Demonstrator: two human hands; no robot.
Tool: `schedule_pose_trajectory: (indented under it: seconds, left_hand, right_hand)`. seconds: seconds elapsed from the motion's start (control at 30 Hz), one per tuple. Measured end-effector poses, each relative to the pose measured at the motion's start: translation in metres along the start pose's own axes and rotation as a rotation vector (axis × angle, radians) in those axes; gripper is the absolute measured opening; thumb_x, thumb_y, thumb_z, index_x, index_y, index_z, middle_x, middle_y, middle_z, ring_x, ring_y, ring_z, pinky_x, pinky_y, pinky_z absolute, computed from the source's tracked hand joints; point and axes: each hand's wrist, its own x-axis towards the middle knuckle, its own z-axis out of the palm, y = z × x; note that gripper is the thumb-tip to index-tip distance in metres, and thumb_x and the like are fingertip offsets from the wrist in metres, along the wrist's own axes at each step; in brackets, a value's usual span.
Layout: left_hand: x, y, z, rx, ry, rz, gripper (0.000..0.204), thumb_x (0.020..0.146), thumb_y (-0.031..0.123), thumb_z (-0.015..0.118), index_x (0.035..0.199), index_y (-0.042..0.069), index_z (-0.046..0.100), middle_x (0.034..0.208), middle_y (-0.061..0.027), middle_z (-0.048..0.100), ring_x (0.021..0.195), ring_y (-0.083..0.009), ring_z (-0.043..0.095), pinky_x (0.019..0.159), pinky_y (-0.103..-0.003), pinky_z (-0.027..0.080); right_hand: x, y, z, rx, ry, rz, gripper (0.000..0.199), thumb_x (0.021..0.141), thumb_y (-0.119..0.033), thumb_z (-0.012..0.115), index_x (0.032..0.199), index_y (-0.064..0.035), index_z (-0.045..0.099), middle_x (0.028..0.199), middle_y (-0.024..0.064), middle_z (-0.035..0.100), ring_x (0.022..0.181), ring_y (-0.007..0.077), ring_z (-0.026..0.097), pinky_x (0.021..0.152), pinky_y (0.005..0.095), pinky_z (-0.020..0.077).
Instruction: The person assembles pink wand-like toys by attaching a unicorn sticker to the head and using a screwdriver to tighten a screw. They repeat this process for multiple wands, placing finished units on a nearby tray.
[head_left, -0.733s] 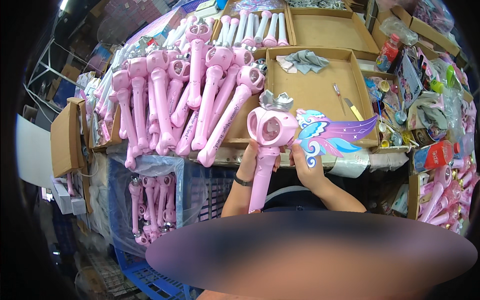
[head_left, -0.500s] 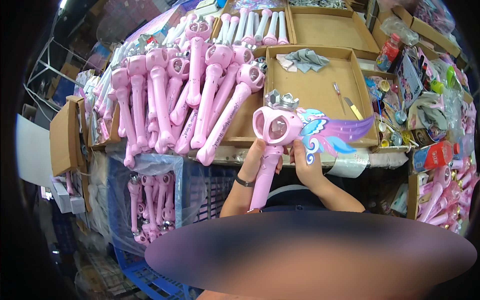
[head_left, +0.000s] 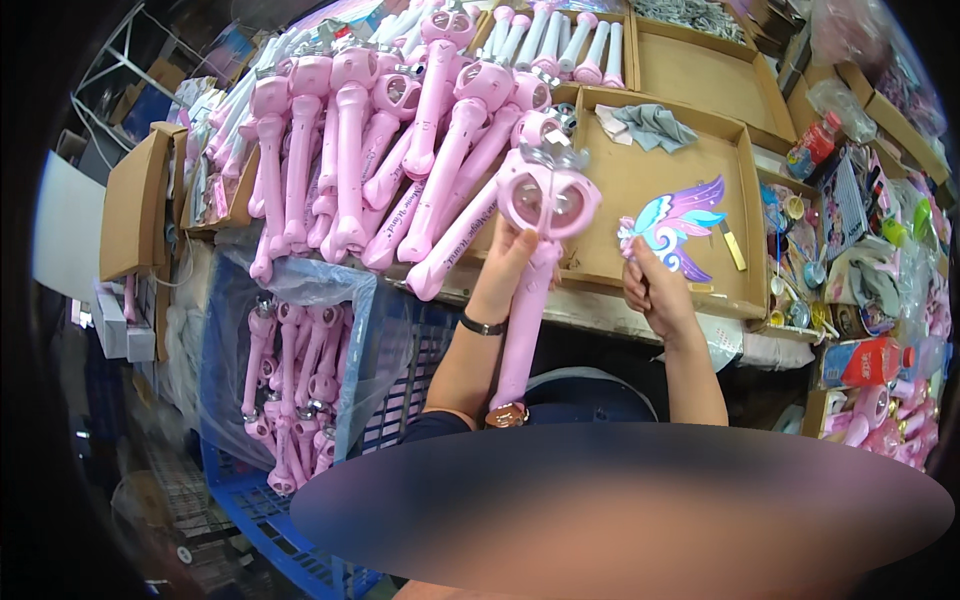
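Note:
My left hand (head_left: 507,262) is closed round the neck of a pink toy wand (head_left: 526,325), just under its round head with clear windows and a silver crown on top. The wand stands nearly upright, its lower end toward me. To its right, my right hand (head_left: 655,290) pinches the narrow end of a purple and blue wing-shaped piece (head_left: 680,225). That wing is apart from the wand and held over the cardboard tray (head_left: 730,150). Several more pink wands (head_left: 350,150) lie piled on the table to the left.
A blue crate (head_left: 375,290) lined with plastic holds several pink wands at lower left. Inside the tray are a grey cloth (head_left: 655,128) and a yellow-handled cutter (head_left: 734,246). Small pots and a red-capped bottle (head_left: 815,145) crowd the right side. White-handled wands (head_left: 553,45) fill a box behind.
The wing piece has come away from the wand's head and moved right with my right hand. My left hand has turned the wand so both its windows show.

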Motion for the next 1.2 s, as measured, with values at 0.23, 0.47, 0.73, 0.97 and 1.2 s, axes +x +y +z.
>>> schedule_pose_trajectory:
  seconds: [0.23,0.47,0.73,0.97,1.2]
  left_hand:
    - [0.022,-0.002,0.013,-0.088,0.163,0.311,0.047,0.092,0.047,0.043,0.116,0.007,0.036,0.089,-0.012,0.058,0.066,-0.0179,0.058,0.058,-0.03,0.05]
    - [-0.006,-0.033,0.026,-0.186,0.051,-0.027,0.045,0.085,0.015,0.057,0.122,0.007,0.034,0.099,-0.0101,0.055,0.076,-0.018,0.058,0.068,-0.031,0.048]
    - [-0.009,-0.048,0.023,-0.261,0.06,-0.048,0.04,0.081,0.011,0.054,0.117,0.005,0.04,0.095,-0.0119,0.055,0.075,-0.019,0.057,0.067,-0.033,0.048]
    - [0.011,-0.032,0.01,-0.326,-0.143,-0.002,0.067,0.084,0.056,0.047,0.126,0.005,0.038,0.106,-0.0135,0.056,0.081,-0.0219,0.059,0.069,-0.034,0.048]
    - [0.044,-0.012,0.008,-0.371,0.029,0.079,0.075,0.085,0.061,0.041,0.138,0.01,0.024,0.127,-0.0166,0.047,0.113,-0.0301,0.051,0.096,-0.042,0.041]
  right_hand:
    - [-0.021,0.072,0.017,-0.857,-0.064,-0.184,0.058,0.071,-0.014,0.072,0.12,0.0005,0.044,0.102,0.0094,0.056,0.091,0.0154,0.055,0.08,0.0284,0.0454]
    - [-0.033,0.099,0.016,-0.872,0.18,-0.116,0.043,0.069,-0.022,0.07,0.101,0.0011,0.052,0.082,0.0172,0.062,0.076,0.028,0.062,0.071,0.0356,0.0483]
    - [-0.036,0.102,0.009,-0.928,0.19,-0.1,0.044,0.068,-0.024,0.07,0.099,0.0013,0.052,0.082,0.0193,0.062,0.075,0.0307,0.063,0.07,0.0371,0.0488]
    - [-0.042,0.096,0.0,-0.927,0.146,-0.053,0.046,0.067,-0.026,0.071,0.1,0.0011,0.052,0.081,0.0191,0.062,0.075,0.0296,0.063,0.07,0.0366,0.049]
    - [-0.054,0.056,0.006,-0.513,0.058,0.047,0.046,0.074,-0.014,0.069,0.112,0.0009,0.046,0.081,0.0051,0.058,0.066,0.0127,0.059,0.06,0.0272,0.049]
